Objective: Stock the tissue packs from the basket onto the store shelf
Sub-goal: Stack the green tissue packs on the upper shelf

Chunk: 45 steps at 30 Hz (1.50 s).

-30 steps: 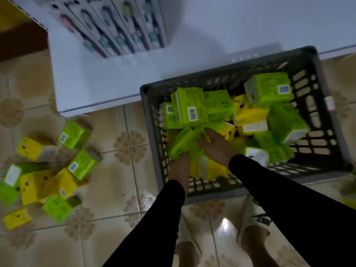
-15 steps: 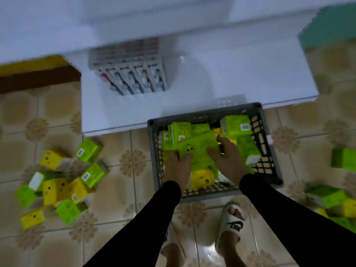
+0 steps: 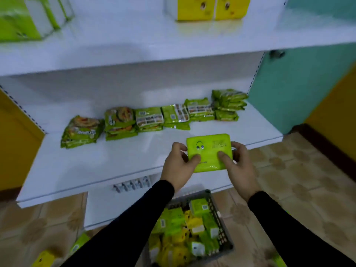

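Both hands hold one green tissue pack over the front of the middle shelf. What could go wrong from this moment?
1. The green tissue pack is over the front edge of the middle shelf; released here by the left hand and right hand, it may drop toward the basket.
2. Pushed far back, it could disturb the noodle packets.

Both hands [image 3: 178,164] [image 3: 238,166] grip green tissue pack [image 3: 209,151] over shelf [image 3: 96,162] edge; basket [image 3: 221,224] below.
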Each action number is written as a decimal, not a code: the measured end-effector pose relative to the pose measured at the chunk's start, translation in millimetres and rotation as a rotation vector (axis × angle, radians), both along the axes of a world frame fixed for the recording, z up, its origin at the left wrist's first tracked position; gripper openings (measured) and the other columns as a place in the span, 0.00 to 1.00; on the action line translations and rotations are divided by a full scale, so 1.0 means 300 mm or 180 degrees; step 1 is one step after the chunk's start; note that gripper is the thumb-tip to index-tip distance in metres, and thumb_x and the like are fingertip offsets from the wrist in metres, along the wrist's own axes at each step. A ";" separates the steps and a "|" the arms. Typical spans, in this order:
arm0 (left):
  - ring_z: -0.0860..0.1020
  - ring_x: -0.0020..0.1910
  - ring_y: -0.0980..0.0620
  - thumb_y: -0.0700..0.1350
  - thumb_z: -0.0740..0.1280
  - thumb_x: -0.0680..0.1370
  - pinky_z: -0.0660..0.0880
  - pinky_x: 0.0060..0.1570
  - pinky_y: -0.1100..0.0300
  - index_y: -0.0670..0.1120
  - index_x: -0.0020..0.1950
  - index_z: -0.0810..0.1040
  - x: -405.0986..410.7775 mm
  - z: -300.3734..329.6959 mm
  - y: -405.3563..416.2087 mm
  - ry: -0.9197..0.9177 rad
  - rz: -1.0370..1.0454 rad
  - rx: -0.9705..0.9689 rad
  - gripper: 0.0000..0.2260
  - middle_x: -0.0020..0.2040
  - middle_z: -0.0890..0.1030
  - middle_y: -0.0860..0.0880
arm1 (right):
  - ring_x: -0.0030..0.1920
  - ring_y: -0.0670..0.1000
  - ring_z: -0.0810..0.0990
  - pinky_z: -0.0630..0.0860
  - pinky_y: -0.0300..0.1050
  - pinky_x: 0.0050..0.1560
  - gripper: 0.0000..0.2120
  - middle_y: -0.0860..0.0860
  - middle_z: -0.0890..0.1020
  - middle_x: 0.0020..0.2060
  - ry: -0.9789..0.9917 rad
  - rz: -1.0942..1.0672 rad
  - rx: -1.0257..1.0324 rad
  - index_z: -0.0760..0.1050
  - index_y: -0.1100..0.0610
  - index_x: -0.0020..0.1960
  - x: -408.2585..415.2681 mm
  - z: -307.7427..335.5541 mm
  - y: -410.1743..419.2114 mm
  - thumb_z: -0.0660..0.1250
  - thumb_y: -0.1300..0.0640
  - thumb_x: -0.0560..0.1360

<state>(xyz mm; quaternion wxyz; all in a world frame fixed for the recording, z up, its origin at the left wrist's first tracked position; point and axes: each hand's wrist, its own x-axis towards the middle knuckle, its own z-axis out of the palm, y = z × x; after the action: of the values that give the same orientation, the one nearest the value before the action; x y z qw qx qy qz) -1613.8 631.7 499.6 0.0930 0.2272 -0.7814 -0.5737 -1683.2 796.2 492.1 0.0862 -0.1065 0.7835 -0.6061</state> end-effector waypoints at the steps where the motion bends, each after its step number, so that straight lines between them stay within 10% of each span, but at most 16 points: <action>1: 0.71 0.35 0.51 0.51 0.70 0.76 0.67 0.35 0.57 0.48 0.54 0.67 -0.006 0.087 0.008 0.0131 -0.0038 -0.0051 0.15 0.39 0.72 0.50 | 0.46 0.46 0.80 0.77 0.41 0.45 0.12 0.55 0.80 0.48 0.0108 -0.0031 -0.0070 0.70 0.45 0.57 -0.004 0.080 0.009 0.69 0.56 0.78; 6: 0.75 0.39 0.50 0.57 0.72 0.66 0.74 0.42 0.57 0.51 0.47 0.69 -0.012 0.458 0.020 0.0788 0.0193 -0.0034 0.18 0.42 0.76 0.49 | 0.43 0.35 0.78 0.73 0.27 0.41 0.12 0.49 0.80 0.48 0.0658 -0.0131 -0.0457 0.71 0.45 0.55 -0.011 0.432 -0.001 0.71 0.56 0.77; 13: 0.76 0.43 0.49 0.58 0.72 0.70 0.76 0.43 0.50 0.52 0.49 0.69 0.072 0.787 -0.093 0.1114 0.0923 -0.0301 0.17 0.46 0.77 0.49 | 0.53 0.53 0.80 0.79 0.56 0.51 0.12 0.54 0.79 0.54 0.1169 0.0681 -0.0669 0.70 0.36 0.57 -0.064 0.722 -0.175 0.68 0.42 0.75; 18: 0.77 0.47 0.48 0.54 0.69 0.76 0.75 0.52 0.48 0.48 0.56 0.70 0.171 0.936 -0.236 0.1044 0.1546 -0.0329 0.16 0.49 0.76 0.50 | 0.60 0.50 0.75 0.75 0.49 0.60 0.25 0.50 0.76 0.60 0.1338 0.1326 -0.0662 0.69 0.43 0.68 -0.055 0.841 -0.404 0.65 0.37 0.73; 25: 0.75 0.51 0.52 0.50 0.70 0.77 0.74 0.52 0.54 0.52 0.62 0.68 0.301 1.034 -0.490 0.0865 0.1371 -0.0266 0.17 0.52 0.74 0.55 | 0.57 0.50 0.77 0.74 0.41 0.53 0.17 0.50 0.80 0.57 0.1423 0.1740 -0.0536 0.72 0.46 0.67 0.017 0.919 -0.729 0.66 0.48 0.79; 31: 0.78 0.48 0.44 0.47 0.67 0.66 0.77 0.42 0.53 0.45 0.55 0.74 0.240 1.114 -0.790 0.0640 0.1325 -0.1552 0.18 0.50 0.80 0.44 | 0.49 0.50 0.79 0.72 0.31 0.41 0.08 0.49 0.83 0.49 0.1638 0.1582 -0.0613 0.76 0.50 0.56 0.032 1.046 -1.007 0.62 0.58 0.80; 41: 0.75 0.54 0.44 0.50 0.68 0.76 0.70 0.45 0.56 0.40 0.62 0.69 0.035 1.375 -1.307 -0.0615 0.0656 -0.3108 0.20 0.57 0.77 0.42 | 0.42 0.53 0.76 0.71 0.29 0.34 0.10 0.52 0.80 0.47 0.1146 0.1237 -0.0626 0.73 0.46 0.47 -0.087 1.235 -1.419 0.59 0.58 0.81; 45: 0.75 0.55 0.44 0.53 0.68 0.77 0.69 0.46 0.56 0.41 0.61 0.71 -0.043 1.394 -1.444 -0.0973 0.0484 -0.3447 0.20 0.58 0.77 0.43 | 0.48 0.51 0.79 0.74 0.37 0.45 0.08 0.53 0.82 0.51 0.0930 0.1306 -0.0487 0.77 0.53 0.55 -0.164 1.228 -1.550 0.60 0.56 0.81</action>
<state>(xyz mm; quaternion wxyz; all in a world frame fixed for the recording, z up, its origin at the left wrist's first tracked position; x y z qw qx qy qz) -1626.6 198.5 917.8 0.1232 0.2832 -0.9501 -0.0434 -1732.3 331.2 860.4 0.0849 -0.3557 0.7015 -0.6116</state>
